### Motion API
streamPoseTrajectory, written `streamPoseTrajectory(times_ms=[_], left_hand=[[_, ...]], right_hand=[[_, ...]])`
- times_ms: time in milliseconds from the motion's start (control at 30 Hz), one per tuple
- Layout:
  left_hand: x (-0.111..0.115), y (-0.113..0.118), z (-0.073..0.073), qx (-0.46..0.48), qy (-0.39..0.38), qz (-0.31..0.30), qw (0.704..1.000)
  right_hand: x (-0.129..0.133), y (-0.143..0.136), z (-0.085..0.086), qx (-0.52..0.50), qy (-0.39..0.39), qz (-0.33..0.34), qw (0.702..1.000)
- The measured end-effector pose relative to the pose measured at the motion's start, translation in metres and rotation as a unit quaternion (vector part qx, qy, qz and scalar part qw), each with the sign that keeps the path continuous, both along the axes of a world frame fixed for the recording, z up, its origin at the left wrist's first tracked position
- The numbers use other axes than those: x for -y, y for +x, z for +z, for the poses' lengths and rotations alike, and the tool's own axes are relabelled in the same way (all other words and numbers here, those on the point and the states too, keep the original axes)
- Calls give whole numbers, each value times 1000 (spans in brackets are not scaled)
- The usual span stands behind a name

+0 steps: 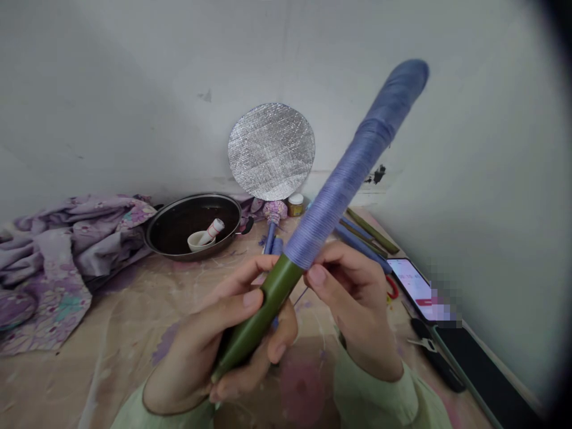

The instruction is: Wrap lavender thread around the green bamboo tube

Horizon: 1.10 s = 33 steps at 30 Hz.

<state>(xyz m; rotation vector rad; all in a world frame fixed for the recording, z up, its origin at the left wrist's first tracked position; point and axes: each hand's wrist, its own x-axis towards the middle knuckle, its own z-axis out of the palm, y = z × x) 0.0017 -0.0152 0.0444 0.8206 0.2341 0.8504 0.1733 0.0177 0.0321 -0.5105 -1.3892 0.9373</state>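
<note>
A tapered green rod [277, 285] is tilted up to the right in front of me. Blue-purple thread [342, 187] is wound tightly round its upper length, and the far end is rounded and covered too. My left hand [210, 333] is closed round the bare green lower part, thumb on top and fingers beneath. At the lower edge of the winding, my right hand [357, 304] is closed in a pinch, thumb and fingertips against the thread. A thin strand of thread shows between the hands, below the rod.
Behind stand a round silvery fan-shaped disc [271, 152], a small jar [295, 205] and a black pan [161, 250] holding a white cup [195, 242]. Purple floral cloth [58, 280] lies left. On the right are a lit phone [413, 286], keys [423, 343], a dark slab [487, 369] and several rods [375, 232].
</note>
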Motion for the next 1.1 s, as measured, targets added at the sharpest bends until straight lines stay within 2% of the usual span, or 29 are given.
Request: streamPoseTrajectory(times_ms=[200,300,433,533,600,700,800,1000,1100], left_hand=[[-3,2,0,1,17,-35,999],[-5,5,-3,4,7,-27,1000],[-7,7,-4,-24,18,34,999],[-7,9,0,-93,25,96,991],[-7,9,4,-148,38,131,980],[-6,9,6,-179,41,156,971],[-6,9,2,-155,44,144,976],[-13,7,-15,-105,93,98,985],[-15,7,-18,-82,100,82,988]], right_hand=[[3,-1,-1,-2,-7,-20,1000],[4,-1,-2,-2,-16,-31,999],[4,-1,-3,-11,-21,-34,999],[5,-2,-2,-39,-37,26,998],[5,-2,-1,-40,-33,42,998],[4,-2,1,11,7,-33,999],[3,0,1,55,39,-91,994],[2,0,0,65,49,-91,993],[2,-1,2,59,46,-98,992]])
